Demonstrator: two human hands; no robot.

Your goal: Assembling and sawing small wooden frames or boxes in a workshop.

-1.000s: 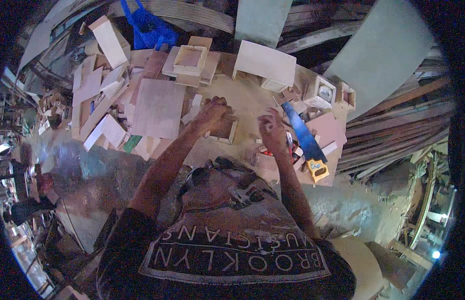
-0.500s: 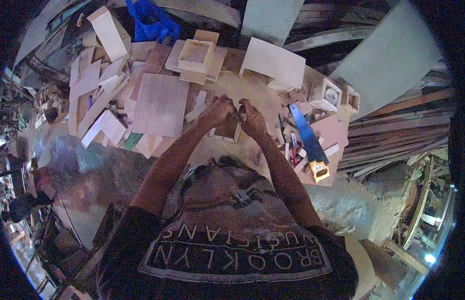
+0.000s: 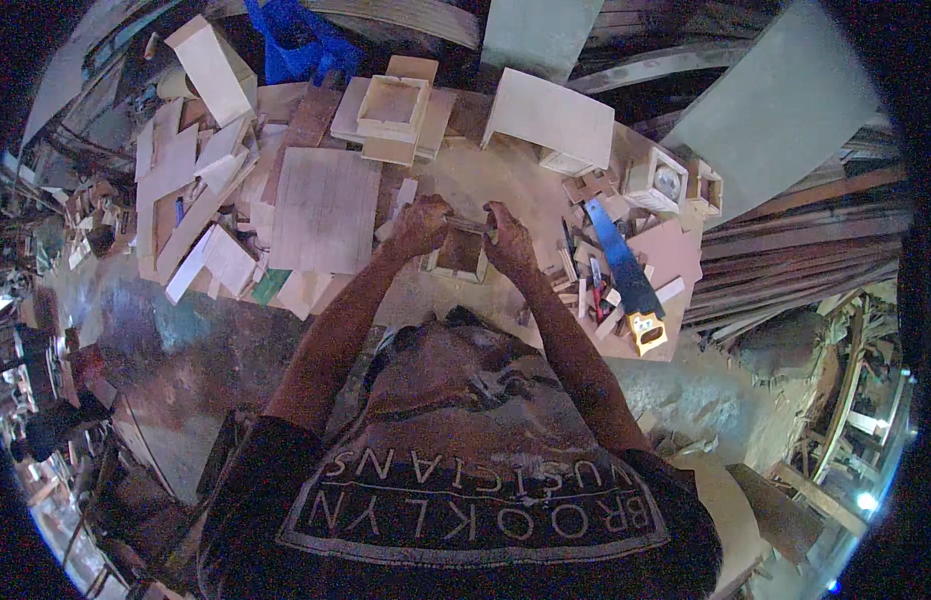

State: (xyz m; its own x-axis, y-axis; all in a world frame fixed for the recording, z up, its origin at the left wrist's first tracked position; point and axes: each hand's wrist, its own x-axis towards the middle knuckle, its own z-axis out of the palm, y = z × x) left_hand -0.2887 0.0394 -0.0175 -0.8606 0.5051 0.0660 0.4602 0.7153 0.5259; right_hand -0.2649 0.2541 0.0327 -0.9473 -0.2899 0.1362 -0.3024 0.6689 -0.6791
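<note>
A small open wooden box frame (image 3: 455,274) lies on the worktable in front of me, its near edge toward my body. My left hand (image 3: 421,230) is closed at its far left corner, fingers curled inward. At the far right corner my right hand (image 3: 508,242) is bent round the frame's edge, thumb and fingers close together. A thin strip of wood spans between the two hands; whether it is part of the frame or a separate piece I cannot tell. The fingertips are partly hidden.
To the right lies a handsaw (image 3: 625,275) with a blue blade, over scraps and small tools. A flat board (image 3: 325,210) and heaped offcuts (image 3: 190,160) cover the left. Farther back stand a stacked wooden box (image 3: 392,105), a larger panelled piece (image 3: 550,115) and a blue bag (image 3: 300,45).
My hands were close together above the frame; they have moved apart to its two far corners. More of the frame's inside shows between them.
</note>
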